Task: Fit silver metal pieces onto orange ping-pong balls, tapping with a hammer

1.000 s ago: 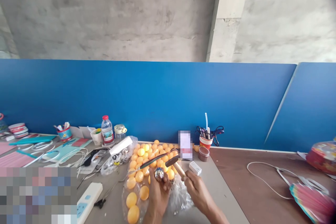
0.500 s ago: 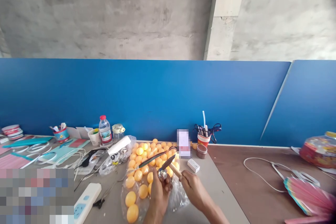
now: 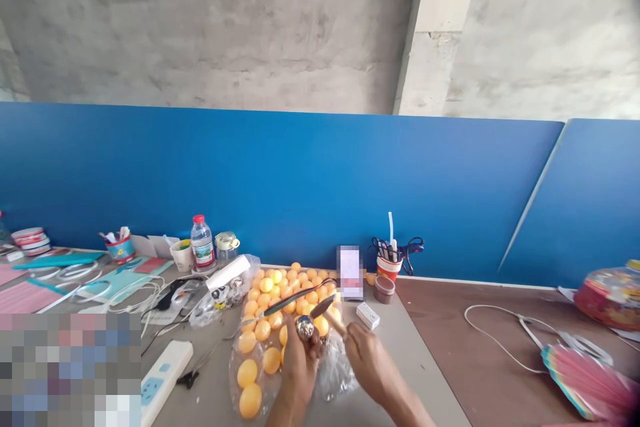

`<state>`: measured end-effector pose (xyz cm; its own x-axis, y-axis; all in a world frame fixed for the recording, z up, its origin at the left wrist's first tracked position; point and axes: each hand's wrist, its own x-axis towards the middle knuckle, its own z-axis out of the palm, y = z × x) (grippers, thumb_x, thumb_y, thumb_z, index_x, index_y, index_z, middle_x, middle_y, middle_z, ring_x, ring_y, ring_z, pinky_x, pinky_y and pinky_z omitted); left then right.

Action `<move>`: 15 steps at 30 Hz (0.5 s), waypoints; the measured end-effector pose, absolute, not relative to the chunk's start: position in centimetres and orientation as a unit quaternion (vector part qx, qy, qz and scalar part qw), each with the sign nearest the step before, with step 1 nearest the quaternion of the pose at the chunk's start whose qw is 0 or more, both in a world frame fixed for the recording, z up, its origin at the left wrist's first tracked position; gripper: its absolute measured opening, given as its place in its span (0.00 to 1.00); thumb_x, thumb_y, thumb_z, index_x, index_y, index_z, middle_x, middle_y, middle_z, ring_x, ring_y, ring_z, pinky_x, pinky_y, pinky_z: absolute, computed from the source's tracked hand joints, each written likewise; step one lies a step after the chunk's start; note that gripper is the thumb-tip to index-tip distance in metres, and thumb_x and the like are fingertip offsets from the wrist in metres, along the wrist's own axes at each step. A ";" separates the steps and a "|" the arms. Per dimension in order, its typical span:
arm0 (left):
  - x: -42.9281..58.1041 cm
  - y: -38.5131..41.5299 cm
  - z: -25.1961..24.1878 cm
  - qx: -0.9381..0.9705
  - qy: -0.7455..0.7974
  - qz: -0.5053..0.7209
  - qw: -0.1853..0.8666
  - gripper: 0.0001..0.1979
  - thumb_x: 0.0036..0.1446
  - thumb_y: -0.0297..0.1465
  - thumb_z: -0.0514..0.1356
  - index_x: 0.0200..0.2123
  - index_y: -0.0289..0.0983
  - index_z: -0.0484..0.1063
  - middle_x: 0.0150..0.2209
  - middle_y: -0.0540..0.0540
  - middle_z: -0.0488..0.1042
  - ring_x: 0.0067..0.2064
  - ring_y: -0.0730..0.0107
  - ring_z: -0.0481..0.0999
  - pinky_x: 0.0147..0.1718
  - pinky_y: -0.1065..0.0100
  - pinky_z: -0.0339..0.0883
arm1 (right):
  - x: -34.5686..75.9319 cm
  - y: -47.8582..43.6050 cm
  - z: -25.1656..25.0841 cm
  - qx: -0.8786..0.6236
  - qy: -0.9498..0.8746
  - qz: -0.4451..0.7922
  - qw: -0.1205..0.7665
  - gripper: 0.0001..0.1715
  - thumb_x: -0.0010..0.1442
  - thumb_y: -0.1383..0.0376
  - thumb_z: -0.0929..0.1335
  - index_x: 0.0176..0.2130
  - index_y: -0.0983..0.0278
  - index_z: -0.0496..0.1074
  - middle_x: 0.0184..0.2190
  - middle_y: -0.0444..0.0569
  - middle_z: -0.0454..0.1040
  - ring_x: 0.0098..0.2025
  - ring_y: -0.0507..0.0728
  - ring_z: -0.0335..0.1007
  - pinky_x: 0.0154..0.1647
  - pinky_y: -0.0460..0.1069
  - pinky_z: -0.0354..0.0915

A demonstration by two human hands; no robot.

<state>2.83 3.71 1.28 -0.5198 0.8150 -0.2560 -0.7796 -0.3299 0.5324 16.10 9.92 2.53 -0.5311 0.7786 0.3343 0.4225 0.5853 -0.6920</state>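
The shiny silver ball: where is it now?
The silver ball is in the left hand, low and near the middle of the head view, just below and left of the dark-headed tool in the right hand.

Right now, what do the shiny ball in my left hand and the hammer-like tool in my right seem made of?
Shiny ball: probably foil or polished metal, given its silvery glints. Tool handle: likely wood, pale and plain. Tool head: dark, fairly dull, perhaps rubber or metal; I can't tell.

There are two hands [image 3: 299, 367] [image 3: 367, 355], one wooden-handled tool [image 3: 331, 315].
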 end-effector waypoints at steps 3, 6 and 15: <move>2.9 3.7 1.2 0.025 0.309 0.813 0.492 0.29 0.53 0.56 0.62 0.19 0.36 0.63 0.16 0.53 0.61 0.16 0.80 0.53 0.18 0.72 0.51 | 15.9 10.0 2.6 -0.363 -0.826 0.300 0.310 0.16 0.63 0.60 0.57 0.24 0.59 0.55 0.22 0.43 0.62 0.24 0.54 0.61 0.27 0.49 0.55; 2.9 3.8 1.2 0.027 0.296 0.823 0.485 0.28 0.55 0.54 0.62 0.20 0.36 0.63 0.16 0.52 0.63 0.16 0.79 0.54 0.19 0.71 0.52 | 15.9 10.0 2.6 -0.367 -0.803 0.329 0.335 0.16 0.64 0.59 0.56 0.26 0.59 0.58 0.22 0.43 0.62 0.25 0.54 0.61 0.27 0.48 0.56; 2.8 3.8 1.6 0.004 0.291 0.824 0.486 0.28 0.53 0.55 0.63 0.21 0.37 0.60 0.15 0.53 0.63 0.15 0.81 0.55 0.18 0.75 0.53 | 15.8 9.4 2.5 -0.346 -0.826 0.299 0.329 0.15 0.64 0.59 0.56 0.26 0.59 0.56 0.23 0.44 0.62 0.26 0.54 0.61 0.29 0.49 0.55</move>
<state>2.80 3.84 1.55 -0.5267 0.8038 -0.2766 -0.7994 -0.3577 0.4826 15.77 9.43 2.52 -0.5439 0.7687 0.3365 0.3747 0.5813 -0.7223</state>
